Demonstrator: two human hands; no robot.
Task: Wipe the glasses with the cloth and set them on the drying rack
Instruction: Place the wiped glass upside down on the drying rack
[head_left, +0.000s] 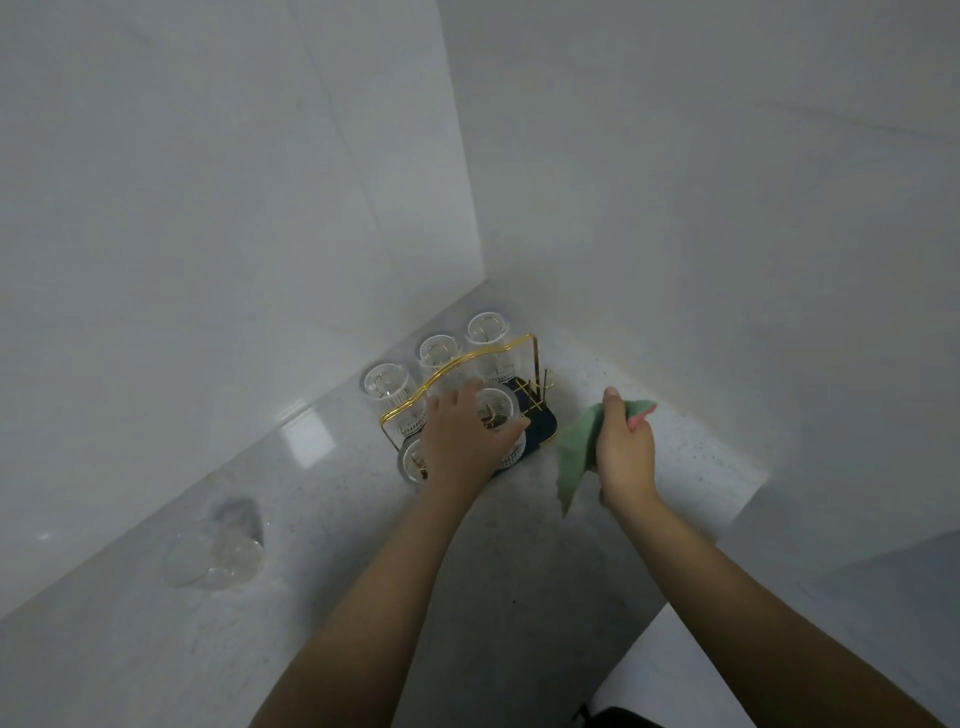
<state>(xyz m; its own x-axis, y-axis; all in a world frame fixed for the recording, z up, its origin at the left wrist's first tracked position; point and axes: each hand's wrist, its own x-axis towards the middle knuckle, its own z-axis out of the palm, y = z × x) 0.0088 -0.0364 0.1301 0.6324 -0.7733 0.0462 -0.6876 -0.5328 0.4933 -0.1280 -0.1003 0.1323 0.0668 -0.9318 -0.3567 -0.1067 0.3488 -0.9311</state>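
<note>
The gold wire drying rack (467, 364) in the worktop (363, 597) corner holds five ribbed glasses upside down. The left hand (462, 441) grips the front-right glass (498, 410) on the rack. The right hand (623, 452) clutches the green cloth (576, 452) beside it. Another glass (213, 561) lies well apart, left.

5 glasses (387, 384) on 1 rack (535, 395), perhaps 1 more glass (218, 558) lying apart, 1 cloth (576, 452), 2 hands (460, 441).
</note>
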